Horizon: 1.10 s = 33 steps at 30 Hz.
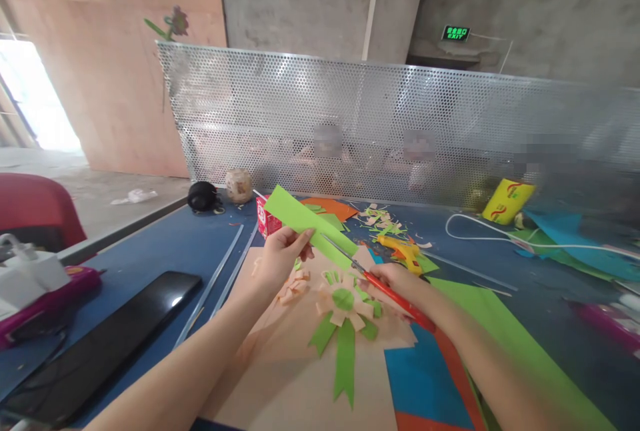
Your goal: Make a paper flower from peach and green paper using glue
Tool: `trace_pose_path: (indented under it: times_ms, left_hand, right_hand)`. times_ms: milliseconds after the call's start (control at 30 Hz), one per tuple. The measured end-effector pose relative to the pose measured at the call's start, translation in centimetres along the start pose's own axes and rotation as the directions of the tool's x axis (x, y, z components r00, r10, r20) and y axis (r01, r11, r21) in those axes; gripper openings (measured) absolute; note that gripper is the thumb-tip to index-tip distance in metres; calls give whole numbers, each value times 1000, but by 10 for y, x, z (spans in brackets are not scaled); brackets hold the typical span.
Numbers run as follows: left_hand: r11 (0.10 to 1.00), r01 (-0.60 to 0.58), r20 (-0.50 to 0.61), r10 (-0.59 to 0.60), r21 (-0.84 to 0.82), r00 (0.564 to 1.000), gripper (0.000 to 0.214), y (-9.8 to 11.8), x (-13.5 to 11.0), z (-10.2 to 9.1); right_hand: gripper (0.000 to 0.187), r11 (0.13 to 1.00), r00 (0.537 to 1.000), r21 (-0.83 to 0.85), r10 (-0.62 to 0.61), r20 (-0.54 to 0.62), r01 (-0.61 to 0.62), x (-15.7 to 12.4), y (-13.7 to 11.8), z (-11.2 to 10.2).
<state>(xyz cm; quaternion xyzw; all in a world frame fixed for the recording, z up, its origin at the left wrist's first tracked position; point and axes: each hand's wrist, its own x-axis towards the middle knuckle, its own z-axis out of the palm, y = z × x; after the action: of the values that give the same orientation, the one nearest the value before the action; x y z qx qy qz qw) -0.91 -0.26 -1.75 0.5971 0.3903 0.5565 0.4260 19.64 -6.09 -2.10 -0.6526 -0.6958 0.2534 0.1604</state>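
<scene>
My left hand (286, 252) pinches a strip of bright green felt (289, 210) above the middle of the table. Red-handled scissors (385, 288) are gripped in my right hand (387, 279), with their blades lying along the strip toward its right end. Whether the blades are fully closed is hard to make out. Just below my hands, a flower-shaped rosette (344, 299) with peach petals, a green centre and green ribbon tails rests on a peach felt sheet (300, 384). Curled peach felt pieces (295, 288) lie to its left, partly behind my left wrist.
A black phone (105, 344) and clear sticks (213, 284) lie left. Behind are a yellow glue gun (403, 251), felt scraps (380, 218), a red box (267, 218) and a perforated metal screen (280, 118). Green (500, 324) and blue felt (425, 378) lie at right.
</scene>
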Motion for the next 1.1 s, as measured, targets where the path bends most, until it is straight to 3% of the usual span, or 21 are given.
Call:
trace_pose_path:
  times_ms: [167,400,633,833,1100]
  left_hand:
    - [1000,-10,8,10,11,1000,26,0,0,0]
    - [1000,-5,22,5,3,1000,26,2,0,1]
    - [1000,15,52,-14,-20,999,25,2,-3,3]
    - [1000,9,51,-8,-18,999,25,4,-4,4]
    - [999,4,74,-1,-38,997,26,-1,-2,3]
  right_hand:
    - [40,999,998,10,-33,53,33,-3,-7,-9]
    - [39,987,973,69,127,194,-143,-1,-6,-9]
    - [41,998,997,60,-24,73,20,0,0,-4]
    - [39,998,994,65,-21,108,14,-6,-7,-8]
    - [40,994,981,56,83,175,-94,-8,-13,-13]
